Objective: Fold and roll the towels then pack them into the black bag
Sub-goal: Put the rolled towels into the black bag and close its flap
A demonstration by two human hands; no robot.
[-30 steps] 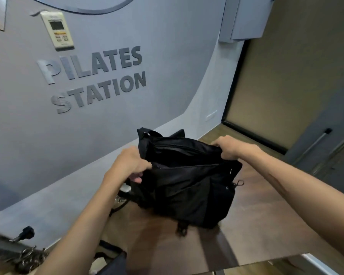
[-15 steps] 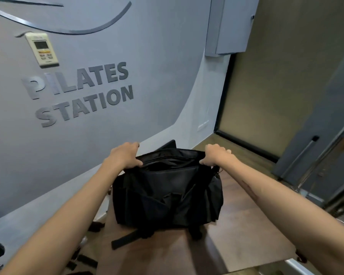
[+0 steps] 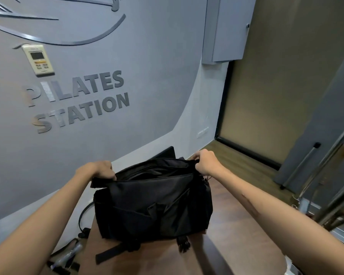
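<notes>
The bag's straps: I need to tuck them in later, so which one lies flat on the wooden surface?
The wide flat strap at the black bag's lower left; the short buckle strap at the lower right hangs instead.

Count: 1 black fabric bag point(image 3: 151, 205) at centre frame, 2 bare hands, left point(image 3: 99, 170) and right point(image 3: 206, 162), 1 cream wall-mounted remote controller point(image 3: 38, 60) upper left, 0 towels visible.

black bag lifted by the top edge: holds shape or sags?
Likely sags: the black bag is soft fabric, creased down its front, and its mouth gapes only where the left hand and right hand grip the rim. Probably light; it looks slack, not stuffed.
</notes>
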